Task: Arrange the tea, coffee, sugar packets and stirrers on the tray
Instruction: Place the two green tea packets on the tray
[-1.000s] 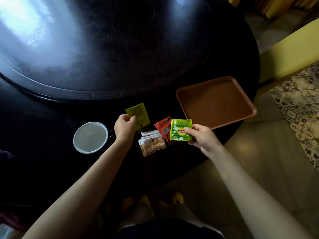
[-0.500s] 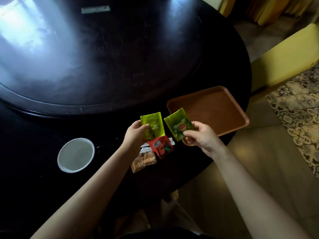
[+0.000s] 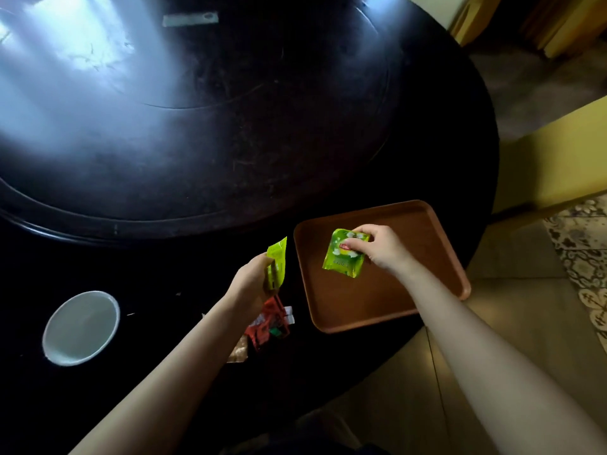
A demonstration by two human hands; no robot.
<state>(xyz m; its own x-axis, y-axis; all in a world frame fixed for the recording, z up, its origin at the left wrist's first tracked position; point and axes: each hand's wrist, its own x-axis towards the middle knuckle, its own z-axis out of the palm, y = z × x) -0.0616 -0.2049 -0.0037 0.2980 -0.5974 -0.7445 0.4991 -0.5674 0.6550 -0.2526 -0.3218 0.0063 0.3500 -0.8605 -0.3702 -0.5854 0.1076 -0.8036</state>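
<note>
Lying nearest on the dark desk, partly hidden under the left forearm, is the heap still to be sorted: a red sachet, the ends of some white packets and a brownish packet whose contents cannot be read. Whether any stirrers are among them cannot be told. To their left sits a white bowl, which looks empty.

Just beyond the heap, the left hand has its fingers closed round a green tea packet, held upright and edge-on beside the tray's left rim, not yet over it. Further right, the right hand pinches a second green tea packet by its upper corner, thumb and fingers shut on it, hanging tilted above the tray floor; whether its lower edge touches the wood cannot be told.

The brown tray at the desk's near edge has nothing lying free in it. So the job looks barely begun: the first tea packet seems about to be laid down, the second should follow, and the red sachet, sugar-type packets and any stirrers remain.

Past the tray, the desk's raised round centre carries only a pale flat strip at the far side.
</note>
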